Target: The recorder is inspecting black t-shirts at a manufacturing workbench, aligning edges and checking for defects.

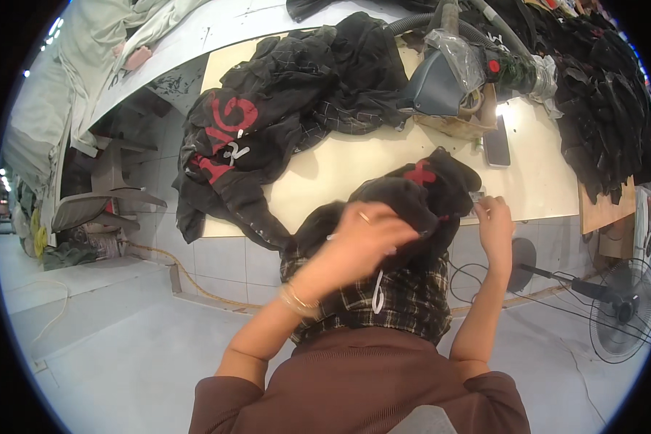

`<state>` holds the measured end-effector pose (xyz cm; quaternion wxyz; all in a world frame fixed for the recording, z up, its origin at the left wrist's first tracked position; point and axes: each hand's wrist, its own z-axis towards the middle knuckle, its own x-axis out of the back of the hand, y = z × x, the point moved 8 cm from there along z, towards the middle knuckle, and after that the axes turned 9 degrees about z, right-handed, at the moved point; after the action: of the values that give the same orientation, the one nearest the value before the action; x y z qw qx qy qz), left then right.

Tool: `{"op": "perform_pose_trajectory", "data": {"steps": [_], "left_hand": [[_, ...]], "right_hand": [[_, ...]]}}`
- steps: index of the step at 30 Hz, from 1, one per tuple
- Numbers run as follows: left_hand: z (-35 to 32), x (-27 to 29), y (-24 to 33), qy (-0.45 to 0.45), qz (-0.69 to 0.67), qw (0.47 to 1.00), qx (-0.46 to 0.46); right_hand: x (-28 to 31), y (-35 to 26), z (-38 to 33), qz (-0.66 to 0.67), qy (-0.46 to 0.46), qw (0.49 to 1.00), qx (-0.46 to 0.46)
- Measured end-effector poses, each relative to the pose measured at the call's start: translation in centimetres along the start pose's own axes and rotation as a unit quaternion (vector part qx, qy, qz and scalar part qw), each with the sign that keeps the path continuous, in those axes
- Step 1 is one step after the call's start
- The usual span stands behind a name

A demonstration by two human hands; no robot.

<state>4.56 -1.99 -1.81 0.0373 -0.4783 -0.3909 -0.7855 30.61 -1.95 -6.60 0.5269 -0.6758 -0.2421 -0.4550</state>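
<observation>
A black garment (441,189) with a red print lies bunched over the table's near edge and my lap. My left hand (375,233) is over its near left part, smeared by motion; its fingers are curved, but whether they grip the cloth cannot be told. Just right of the garment, at the table edge, my right hand (493,211) has thumb and fingers pinched together. A small greyish piece (477,196) shows at its fingertips, too small to name. A white drawstring (377,292) hangs down over the plaid cloth (412,296) on my lap.
A pile of black garments (296,94) with red lettering covers the table's left. Behind stands a dark machine (441,79) with a hose, beside a phone (497,141) on the pale tabletop (535,173). More dark clothes (604,101) hang at right, above a fan (623,309).
</observation>
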Motion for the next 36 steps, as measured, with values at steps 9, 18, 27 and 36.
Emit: {"op": "perform_pose_trajectory", "data": {"steps": [9, 18, 27, 36], "left_hand": [[-5.4, -6.1, 1.7, -0.127, -0.178, 0.970, 0.110], [-9.2, -2.2, -6.0, 0.052, -0.219, 0.867, 0.445], [-0.7, 2.5, -5.0, 0.269, -0.398, 0.831, 0.280], [3.2, 3.5, -6.4, 0.167, -0.562, 0.771, 0.247]], "right_hand": [[-2.2, -18.1, -4.5, 0.247, -0.161, 0.886, 0.359], [-10.0, -18.5, -6.4, 0.031, -0.168, 0.886, 0.431], [-3.5, -17.5, -1.8, 0.484, -0.201, 0.837, 0.156], [-1.7, -14.5, 1.5, 0.767, -0.177, 0.615, -0.048]]}}
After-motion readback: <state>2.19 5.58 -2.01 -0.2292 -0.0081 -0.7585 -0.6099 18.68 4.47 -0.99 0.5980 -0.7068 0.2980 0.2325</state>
